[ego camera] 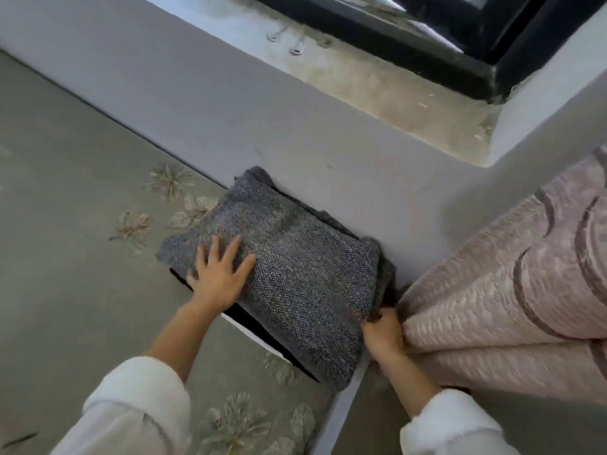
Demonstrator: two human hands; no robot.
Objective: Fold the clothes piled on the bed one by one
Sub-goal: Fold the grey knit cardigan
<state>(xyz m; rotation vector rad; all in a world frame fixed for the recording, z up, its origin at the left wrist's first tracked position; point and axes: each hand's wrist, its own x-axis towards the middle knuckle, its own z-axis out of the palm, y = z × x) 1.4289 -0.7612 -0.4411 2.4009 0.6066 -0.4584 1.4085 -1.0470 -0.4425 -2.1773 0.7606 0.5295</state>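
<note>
bed (65, 198): left hand (216, 277) presses, right hand (382, 333) grips grey knit (295, 274).

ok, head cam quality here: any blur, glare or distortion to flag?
Head view: soft even daylight, no hard shadows; weave of the grey knitted folded garment and the left hand on it are fairly crisp, so little motion blur; the white fluffy sleeves at the bottom look soft and washed out; glass in the black window frame shows glare; wide-angle lens slants the grey wall.
</note>
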